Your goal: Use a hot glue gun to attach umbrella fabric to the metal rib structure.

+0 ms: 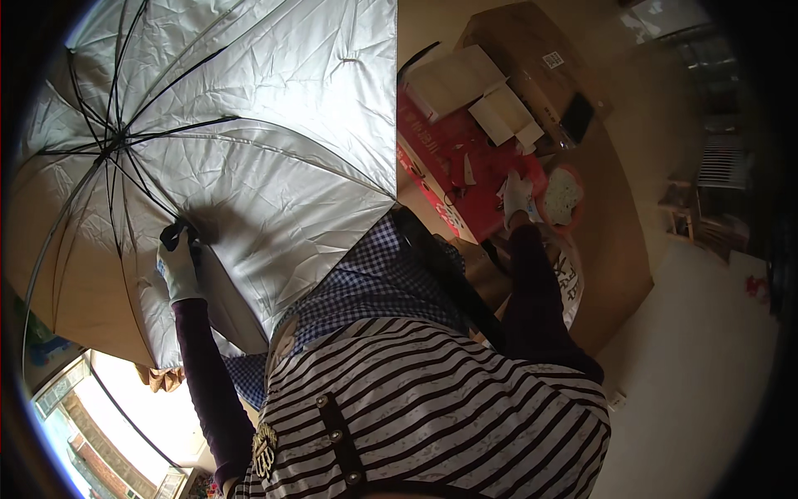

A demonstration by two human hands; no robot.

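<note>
An opened umbrella (291,166) with a silvery lining and black metal ribs fills the left side, its inside facing me. My left hand (179,264), in a white glove with dark fingertips, is closed on one of the black umbrella ribs (150,193), close to the lining. Far to the right, my right hand (517,198), also in a white glove, reaches down to the top of a red box (486,204). Its fingers are small and dim there, so whether they grip anything is unclear. Beside it stands a pinkish bowl (579,218) with pale, fine contents.
Two open white cartons (455,81) (504,114) rest on the red box, with small scraps around them. Behind them are a large brown cardboard box (532,50) and a dark phone-like slab (576,118). Checkered blue cloth (374,283) covers my lap. A bright window (116,424) is at lower left.
</note>
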